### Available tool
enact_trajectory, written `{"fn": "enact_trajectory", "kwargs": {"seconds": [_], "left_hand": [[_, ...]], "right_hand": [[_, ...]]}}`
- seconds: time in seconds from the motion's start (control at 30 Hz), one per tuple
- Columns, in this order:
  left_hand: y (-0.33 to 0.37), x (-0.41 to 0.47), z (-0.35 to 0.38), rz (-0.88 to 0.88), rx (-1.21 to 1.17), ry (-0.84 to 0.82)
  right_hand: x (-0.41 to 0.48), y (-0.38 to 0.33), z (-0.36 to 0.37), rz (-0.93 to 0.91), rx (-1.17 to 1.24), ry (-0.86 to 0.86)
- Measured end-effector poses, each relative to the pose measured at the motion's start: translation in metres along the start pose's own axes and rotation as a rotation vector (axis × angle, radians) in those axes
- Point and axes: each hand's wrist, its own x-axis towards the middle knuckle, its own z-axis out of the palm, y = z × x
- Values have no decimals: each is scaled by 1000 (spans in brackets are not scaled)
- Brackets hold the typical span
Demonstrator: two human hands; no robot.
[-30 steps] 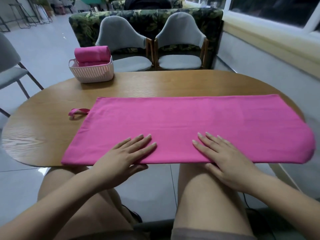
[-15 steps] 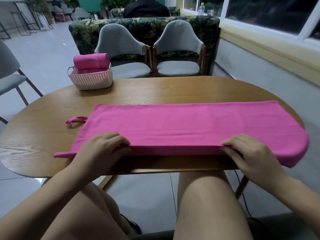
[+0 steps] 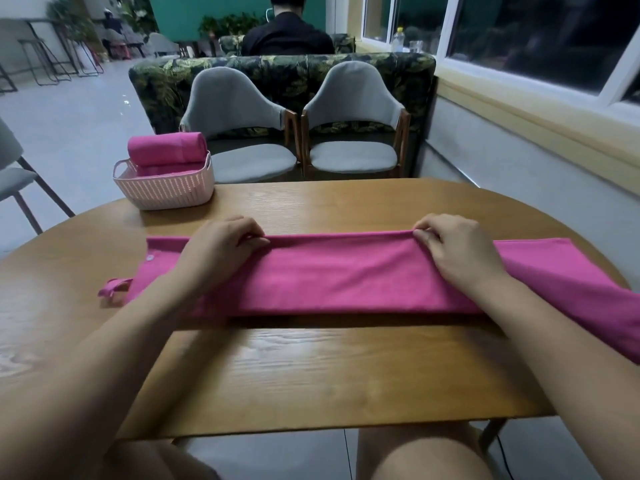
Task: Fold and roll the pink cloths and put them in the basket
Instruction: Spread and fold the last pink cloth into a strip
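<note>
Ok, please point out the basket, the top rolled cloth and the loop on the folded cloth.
basket (image 3: pixel 166 194), head view, slatted front wall.
rolled pink cloth (image 3: pixel 166 148), head view, middle of roll.
hanging loop (image 3: pixel 104 292), head view, strap's left end.

Both forearms (image 3: pixel 114 344) are showing bare along their full visible length, entering from 8 and 4 o'clock and ending at the left hand (image 3: pixel 225 251) and right hand (image 3: pixel 457 254). Two bare thighs (image 3: pixel 426 455) are showing at 6 o'clock.

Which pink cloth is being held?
The long cloth flat on the table; left hand and right hand pinch its far edge. The rolled cloth sits in the basket.
</note>
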Motion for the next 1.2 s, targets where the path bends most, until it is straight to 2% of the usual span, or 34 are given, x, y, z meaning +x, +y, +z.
{"fn": "enact_trajectory", "kwargs": {"seconds": [0.13, 0.37, 0.5, 0.87, 1.03, 1.2], "left_hand": [[-29, 12, 47, -128, -88, -97], [-42, 8, 57, -139, -163, -77], [-42, 8, 57, -147, -167, -64], [-41, 18, 52, -185, -146, -124], [-13, 31, 67, -160, -152, -160], [50, 63, 100, -106, -183, -181]], "right_hand": [[19, 17, 47, 98, -1, -141], [17, 31, 62, 78, 31, -153], [20, 30, 59, 45, 44, -81], [18, 33, 72, 112, 16, -94], [19, 33, 76, 123, -10, -107], [18, 33, 76, 136, -13, -105]]}}
